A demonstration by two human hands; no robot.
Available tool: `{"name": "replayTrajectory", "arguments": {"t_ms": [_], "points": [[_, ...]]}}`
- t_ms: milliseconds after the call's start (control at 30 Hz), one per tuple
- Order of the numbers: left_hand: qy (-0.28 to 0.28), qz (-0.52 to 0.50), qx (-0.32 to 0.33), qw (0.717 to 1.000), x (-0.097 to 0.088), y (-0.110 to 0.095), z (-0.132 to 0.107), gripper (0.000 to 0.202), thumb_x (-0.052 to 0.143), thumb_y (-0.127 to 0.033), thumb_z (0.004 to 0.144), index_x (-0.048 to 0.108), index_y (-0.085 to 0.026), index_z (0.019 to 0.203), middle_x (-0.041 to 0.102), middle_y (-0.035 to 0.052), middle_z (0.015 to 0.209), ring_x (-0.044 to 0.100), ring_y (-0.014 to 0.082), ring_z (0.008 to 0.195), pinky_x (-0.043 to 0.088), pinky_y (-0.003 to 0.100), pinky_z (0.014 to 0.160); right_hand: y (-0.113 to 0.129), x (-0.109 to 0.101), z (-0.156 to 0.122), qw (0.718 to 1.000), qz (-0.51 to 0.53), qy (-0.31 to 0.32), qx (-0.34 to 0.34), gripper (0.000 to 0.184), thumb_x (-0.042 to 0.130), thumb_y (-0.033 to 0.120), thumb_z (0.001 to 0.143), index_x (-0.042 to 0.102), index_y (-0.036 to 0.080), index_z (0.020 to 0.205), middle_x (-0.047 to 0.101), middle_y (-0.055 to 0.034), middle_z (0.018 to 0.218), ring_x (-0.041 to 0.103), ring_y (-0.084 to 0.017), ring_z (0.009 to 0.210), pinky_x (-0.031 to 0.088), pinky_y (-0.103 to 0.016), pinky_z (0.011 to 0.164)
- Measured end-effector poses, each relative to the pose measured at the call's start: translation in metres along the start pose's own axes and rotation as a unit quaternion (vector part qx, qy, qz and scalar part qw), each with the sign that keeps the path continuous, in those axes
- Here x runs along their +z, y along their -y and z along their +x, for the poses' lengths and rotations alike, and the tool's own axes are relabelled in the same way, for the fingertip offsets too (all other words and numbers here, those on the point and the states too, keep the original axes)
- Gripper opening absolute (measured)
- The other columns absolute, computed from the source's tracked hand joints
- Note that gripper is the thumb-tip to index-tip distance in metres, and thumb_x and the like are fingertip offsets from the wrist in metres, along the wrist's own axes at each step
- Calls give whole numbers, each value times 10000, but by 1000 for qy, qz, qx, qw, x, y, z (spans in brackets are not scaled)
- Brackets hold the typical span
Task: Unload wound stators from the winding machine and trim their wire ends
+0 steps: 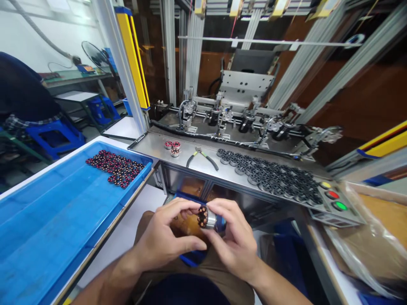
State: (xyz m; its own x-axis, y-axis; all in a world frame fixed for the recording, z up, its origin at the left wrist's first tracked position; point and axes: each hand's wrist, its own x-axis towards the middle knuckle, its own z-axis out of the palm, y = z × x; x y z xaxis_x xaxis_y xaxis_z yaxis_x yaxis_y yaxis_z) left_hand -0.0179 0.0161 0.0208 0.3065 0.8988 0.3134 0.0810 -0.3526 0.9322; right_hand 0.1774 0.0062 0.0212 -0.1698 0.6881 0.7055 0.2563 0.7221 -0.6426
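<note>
The person's bare forearms (110,273) slant in from near left and right; the left hand (165,237) curves, thumb (194,244) spread from bent fingers (179,207), while the right hand (238,242) pinches, fingers arched.

On your left, a brightly lit white wall (82,21) stands behind a green-topped workbench (68,77) and a black electric fan (94,54). Closer to you are a white-topped side table (76,96) and blue plastic stools (54,134). Ahead of you, aluminium-profile posts (170,51) rise before dark, reddish-brown panels (369,84), far dimmer than the wall.
</note>
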Motion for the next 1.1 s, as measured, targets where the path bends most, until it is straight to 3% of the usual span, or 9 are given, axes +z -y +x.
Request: {"name": "replayTrajectory", "arguments": {"t_ms": [67,200,467,567,700,800,933,1033,1100], "points": [[8,-15,-20,1000,5,-4,0,552,851,-392,677,671,-241,1177,687,40,1003,617,182,900,486,276,843,0,-1,0,996,-66,-8,-57,527,655,-19,787,576,183,1267,634,-113,1092,615,-217,1018,541,-358,855],[22,-54,-39,998,13,-5,5,487,835,-340,710,681,-222,1156,700,49,995,635,186,893,501,277,823,3,1,1,990,-109,-16,-83,503,650,-2,783,580,183,1245,652,-116,1052,641,-235,977,577,-390,806],[-18,71,86,994,5,-5,8,467,785,-184,763,645,-241,1204,677,66,1087,604,200,1012,487,313,904,-1,-18,1,967,-201,26,-154,387,669,-15,769,645,130,1127,687,-126,965,648,-239,902,575,-407,756],[-15,66,78,995,1,-5,8,434,786,-161,757,659,-231,1166,663,74,1113,615,203,1038,496,308,914,5,-28,3,970,-188,66,-139,322,642,-46,780,671,139,1041,679,-99,912,628,-210,860,561,-368,719],[9,-101,-4,995,4,-2,7,400,784,-167,762,661,-229,1137,634,75,1126,658,181,983,544,256,825,15,-29,4,982,-153,62,-93,300,637,-62,784,675,135,1007,652,-112,977,611,-201,927,554,-340,756],[19,-152,-7,988,8,0,6,407,801,-158,738,666,-210,1119,648,88,1125,676,187,983,563,241,799,15,-30,0,989,-115,73,-55,275,617,-50,805,665,156,981,634,-96,959,613,-191,911,546,-322,734],[-34,23,102,994,8,-4,5,422,770,-103,737,656,-202,1132,695,113,1137,662,241,1084,569,336,914,10,-41,-4,996,-56,67,29,267,621,44,850,637,186,1076,607,-119,1090,604,-227,1010,530,-378,823],[-65,188,211,957,9,-9,6,454,724,-59,743,634,-194,1167,722,118,1125,684,236,1063,562,358,965,14,-42,1,997,-48,50,39,292,703,235,844,618,176,1117,561,-150,1189,560,-275,1095,490,-442,906],[-70,252,252,932,10,-12,6,469,701,-40,749,622,-183,1189,729,127,1122,700,224,1045,571,326,957,20,-34,7,995,-62,71,28,253,747,278,807,633,175,1007,563,-139,1148,563,-271,1064,496,-423,878]]}}
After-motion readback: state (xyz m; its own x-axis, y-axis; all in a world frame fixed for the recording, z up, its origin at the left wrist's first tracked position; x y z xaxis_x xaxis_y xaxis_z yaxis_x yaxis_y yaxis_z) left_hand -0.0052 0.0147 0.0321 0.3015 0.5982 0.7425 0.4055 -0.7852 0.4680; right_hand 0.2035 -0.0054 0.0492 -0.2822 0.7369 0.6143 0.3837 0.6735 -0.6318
